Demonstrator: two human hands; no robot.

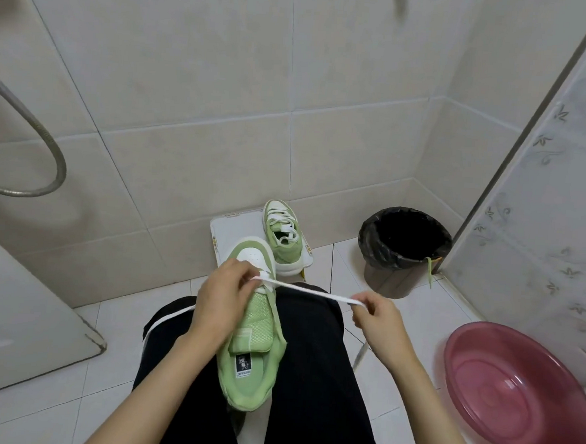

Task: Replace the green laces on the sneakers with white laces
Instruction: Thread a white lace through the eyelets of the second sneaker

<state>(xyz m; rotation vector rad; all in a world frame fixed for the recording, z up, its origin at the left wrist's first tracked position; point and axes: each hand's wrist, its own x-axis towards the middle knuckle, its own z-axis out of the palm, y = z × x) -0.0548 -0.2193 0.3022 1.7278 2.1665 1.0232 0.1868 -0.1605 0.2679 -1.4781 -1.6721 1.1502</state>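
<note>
A green and white sneaker (pixel 255 343) lies on my lap, toe pointing away, its tongue bare of laces. My left hand (pixel 223 294) holds the sneaker near its front eyelets and pinches the white lace (pixel 309 293) there. My right hand (pixel 376 316) pinches the same lace farther right, so it runs taut between both hands. Another stretch of the white lace (pixel 167 317) trails off to the left over my knee. A second green sneaker (pixel 282 238), laced in white, stands on a white board (pixel 227 230) on the floor ahead.
A black bin (pixel 403 252) with a liner stands at the right, a green lace (pixel 430 273) hanging over its rim. A pink basin (pixel 517 397) sits on the floor at the lower right. A shower hose (pixel 40 131) hangs at the left. Tiled walls close in ahead.
</note>
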